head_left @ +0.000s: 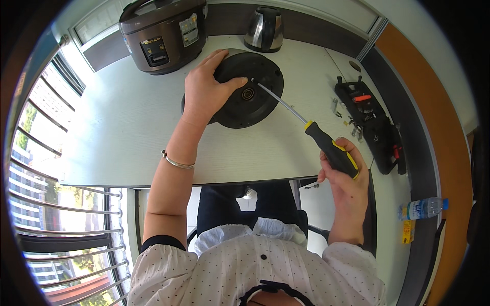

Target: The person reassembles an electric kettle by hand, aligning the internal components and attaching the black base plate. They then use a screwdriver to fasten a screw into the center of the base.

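Note:
A round black appliance base (260,109) with a ringed connector (248,94) in its middle is tilted up over the table. My left hand (208,87) grips its left side, fingers over the far rim and thumb pressed on the flat face. Part of another dark, rounded piece shows behind my left wrist. My right hand (347,168) is closed round the black and yellow handle of a screwdriver (326,145). The shaft points up and left, its tip at the face of the base near my thumb, beside a small light spot. Whether the tip touches is too small to tell.
A brown rice cooker (166,38) stands at the far left, a steel and black kettle (264,29) at the back. An opened black tool case (368,115) lies on the right, small metal bits (352,124) beside it. Nearer right is a water bottle (423,208).

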A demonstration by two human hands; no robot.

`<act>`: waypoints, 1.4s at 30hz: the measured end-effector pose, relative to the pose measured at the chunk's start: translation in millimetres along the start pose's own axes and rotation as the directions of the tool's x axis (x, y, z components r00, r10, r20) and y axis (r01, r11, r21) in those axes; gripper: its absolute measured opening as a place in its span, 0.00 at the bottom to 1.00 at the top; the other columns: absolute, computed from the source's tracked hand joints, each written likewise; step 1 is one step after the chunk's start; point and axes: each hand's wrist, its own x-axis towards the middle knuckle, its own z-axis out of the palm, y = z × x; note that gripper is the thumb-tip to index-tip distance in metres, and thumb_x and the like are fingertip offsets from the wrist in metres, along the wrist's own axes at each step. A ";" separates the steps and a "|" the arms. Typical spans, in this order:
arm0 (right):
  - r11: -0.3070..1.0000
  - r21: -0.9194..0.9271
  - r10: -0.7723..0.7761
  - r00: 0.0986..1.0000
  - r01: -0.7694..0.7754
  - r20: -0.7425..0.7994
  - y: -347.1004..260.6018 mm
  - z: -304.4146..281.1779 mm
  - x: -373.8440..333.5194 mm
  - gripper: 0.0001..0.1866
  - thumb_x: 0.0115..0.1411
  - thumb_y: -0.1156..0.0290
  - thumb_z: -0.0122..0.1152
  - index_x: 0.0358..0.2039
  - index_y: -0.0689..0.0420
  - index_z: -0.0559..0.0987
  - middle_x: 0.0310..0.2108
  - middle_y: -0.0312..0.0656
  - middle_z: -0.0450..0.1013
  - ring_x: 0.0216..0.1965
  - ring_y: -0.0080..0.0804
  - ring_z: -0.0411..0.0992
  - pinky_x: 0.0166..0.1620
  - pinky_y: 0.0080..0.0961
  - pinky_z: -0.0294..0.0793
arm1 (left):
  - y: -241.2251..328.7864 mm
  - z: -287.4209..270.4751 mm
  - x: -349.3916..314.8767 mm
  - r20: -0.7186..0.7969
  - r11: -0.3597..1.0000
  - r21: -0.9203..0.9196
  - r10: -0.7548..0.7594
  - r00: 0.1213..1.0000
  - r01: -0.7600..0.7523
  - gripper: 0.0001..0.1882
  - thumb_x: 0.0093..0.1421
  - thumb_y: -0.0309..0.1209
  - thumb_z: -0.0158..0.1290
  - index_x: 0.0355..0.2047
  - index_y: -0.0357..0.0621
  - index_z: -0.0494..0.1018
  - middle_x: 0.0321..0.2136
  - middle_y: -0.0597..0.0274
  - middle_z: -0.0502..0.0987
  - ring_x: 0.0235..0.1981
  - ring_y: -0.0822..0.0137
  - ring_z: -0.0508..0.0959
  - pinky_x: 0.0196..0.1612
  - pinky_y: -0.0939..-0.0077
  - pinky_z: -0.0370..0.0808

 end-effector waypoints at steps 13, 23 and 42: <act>0.688 -0.577 -0.475 0.874 0.441 0.101 10.7 0.7 -1.6 0.13 0.54 0.76 0.60 0.40 0.68 0.76 0.29 0.45 0.74 0.25 0.23 0.71 0.28 0.15 0.70 | -1.5 3.1 0.1 -0.025 0.998 0.032 0.049 0.998 -0.048 0.30 0.39 0.34 0.65 0.44 0.35 0.73 0.45 0.55 0.76 0.41 0.57 0.78 0.44 0.71 0.75; 0.998 -0.035 -0.058 0.997 0.057 -0.047 0.9 3.3 0.4 0.16 0.56 0.77 0.57 0.44 0.65 0.70 0.31 0.49 0.72 0.26 0.25 0.73 0.28 0.25 0.78 | -1.3 2.2 0.0 -0.010 0.999 0.027 0.021 1.000 -0.021 0.30 0.39 0.34 0.65 0.44 0.35 0.73 0.46 0.55 0.75 0.41 0.57 0.78 0.44 0.71 0.75; 0.753 -0.629 -0.319 0.944 0.195 -0.090 9.5 7.3 -4.5 0.08 0.58 0.76 0.57 0.38 0.64 0.78 0.25 0.39 0.73 0.25 0.20 0.69 0.29 0.14 0.66 | 1.5 1.7 -1.2 -0.008 1.000 0.026 0.002 1.000 -0.002 0.30 0.39 0.34 0.65 0.45 0.36 0.73 0.46 0.54 0.75 0.42 0.57 0.78 0.45 0.71 0.75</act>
